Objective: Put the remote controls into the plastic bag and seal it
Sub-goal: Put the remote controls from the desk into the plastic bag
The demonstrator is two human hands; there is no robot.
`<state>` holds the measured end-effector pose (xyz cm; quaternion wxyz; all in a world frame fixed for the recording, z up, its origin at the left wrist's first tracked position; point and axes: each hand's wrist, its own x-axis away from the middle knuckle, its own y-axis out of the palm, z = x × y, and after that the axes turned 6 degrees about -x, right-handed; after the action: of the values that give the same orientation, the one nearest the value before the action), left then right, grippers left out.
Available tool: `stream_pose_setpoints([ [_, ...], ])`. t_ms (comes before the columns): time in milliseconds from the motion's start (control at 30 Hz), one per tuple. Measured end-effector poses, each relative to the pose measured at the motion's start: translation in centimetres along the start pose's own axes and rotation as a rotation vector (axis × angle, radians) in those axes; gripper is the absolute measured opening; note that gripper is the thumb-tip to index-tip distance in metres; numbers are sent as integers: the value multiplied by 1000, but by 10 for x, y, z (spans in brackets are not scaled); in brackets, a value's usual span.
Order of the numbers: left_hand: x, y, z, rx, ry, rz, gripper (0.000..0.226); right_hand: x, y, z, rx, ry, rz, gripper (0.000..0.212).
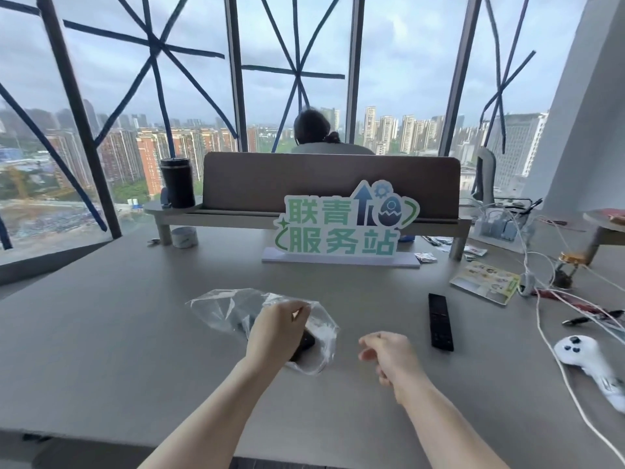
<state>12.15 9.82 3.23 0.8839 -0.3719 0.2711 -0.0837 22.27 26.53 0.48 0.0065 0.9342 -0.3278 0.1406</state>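
A clear plastic bag [223, 309] lies on the grey table, mouth toward me. A black remote control [306, 343] is partly inside it, its near end showing at the mouth. My left hand [277, 330] grips the bag's open edge over that remote. A second black remote control [440, 321] lies flat on the table to the right, outside the bag. My right hand [389, 353] hovers between bag and second remote, fingers loosely curled, holding nothing.
A white game controller [581, 353] and white cables [554, 350] lie at the right. A printed card [485, 280] and pens sit beyond the remote. A green sign [345, 228] stands on its base mid-table, a black tumbler [177, 182] on the shelf. A person sits behind the divider.
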Motion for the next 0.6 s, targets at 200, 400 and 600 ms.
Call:
stream_pose_setpoints([
  [200, 12, 7, -14, -138, 3, -26, 24, -42, -83, 9, 459, -74, 563, 36],
  [400, 18, 2, -24, -113, -28, -77, 26, -78, -92, 5, 698, 96, 515, 48],
  [600, 14, -1, -30, -116, -53, -79, 29, -52, -90, -4, 64, 165, 67, 23],
])
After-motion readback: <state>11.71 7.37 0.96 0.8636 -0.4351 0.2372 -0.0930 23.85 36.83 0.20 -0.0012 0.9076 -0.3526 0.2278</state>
